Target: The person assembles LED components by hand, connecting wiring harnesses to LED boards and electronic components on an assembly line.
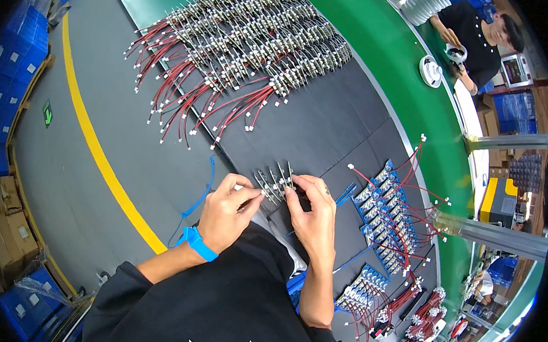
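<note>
looking down from the head cam, both hands are pinching a small fanned row of metal parts (274, 182) at the near edge of the black mat (327, 121). left hand (224, 210) nips one end with thumb and finger, right hand (312, 216) clamps the other. a big heap of finished red-wired pieces (231, 55) sits up top, so lots looks done. blue circuit boards (387, 219) on the right seem left to go.

Electronics factory (circuit boards (384, 218), conveyor (410, 98)).
</note>
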A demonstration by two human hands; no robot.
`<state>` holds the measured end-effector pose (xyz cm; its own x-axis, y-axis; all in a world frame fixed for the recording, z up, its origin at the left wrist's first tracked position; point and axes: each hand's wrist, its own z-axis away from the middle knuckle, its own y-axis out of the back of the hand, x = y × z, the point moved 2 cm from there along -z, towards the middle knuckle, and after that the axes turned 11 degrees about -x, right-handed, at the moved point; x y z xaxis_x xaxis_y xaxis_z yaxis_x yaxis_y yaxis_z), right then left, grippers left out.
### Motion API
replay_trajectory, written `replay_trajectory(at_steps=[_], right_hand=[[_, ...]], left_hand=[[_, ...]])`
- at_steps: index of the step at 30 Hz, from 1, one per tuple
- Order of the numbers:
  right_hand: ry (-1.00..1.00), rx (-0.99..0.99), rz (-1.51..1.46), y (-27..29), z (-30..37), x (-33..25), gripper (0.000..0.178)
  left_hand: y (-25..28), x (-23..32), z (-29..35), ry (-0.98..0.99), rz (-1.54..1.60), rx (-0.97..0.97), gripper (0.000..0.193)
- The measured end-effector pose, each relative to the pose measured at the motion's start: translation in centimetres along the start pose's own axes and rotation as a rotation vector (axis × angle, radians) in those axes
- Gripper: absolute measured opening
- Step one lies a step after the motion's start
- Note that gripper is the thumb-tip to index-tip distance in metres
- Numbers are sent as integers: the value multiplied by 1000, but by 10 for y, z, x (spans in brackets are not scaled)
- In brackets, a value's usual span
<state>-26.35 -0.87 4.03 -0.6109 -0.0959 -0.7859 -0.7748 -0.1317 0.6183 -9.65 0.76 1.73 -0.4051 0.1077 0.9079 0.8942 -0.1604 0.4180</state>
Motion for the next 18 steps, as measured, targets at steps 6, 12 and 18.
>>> replay_trajectory(at_steps=[6,12,18], right_hand=[[10,5,-7,-3,0,0,20],[135,9,-20,-18,-8,-2,21],[152,33,-95,-21,-48,-15,21]], left_hand=[[4,2,0,12,-24,-2,9],[28,4,-4,-31,-185,-65,11],[51,8,-36,-157,-238,35,11]])
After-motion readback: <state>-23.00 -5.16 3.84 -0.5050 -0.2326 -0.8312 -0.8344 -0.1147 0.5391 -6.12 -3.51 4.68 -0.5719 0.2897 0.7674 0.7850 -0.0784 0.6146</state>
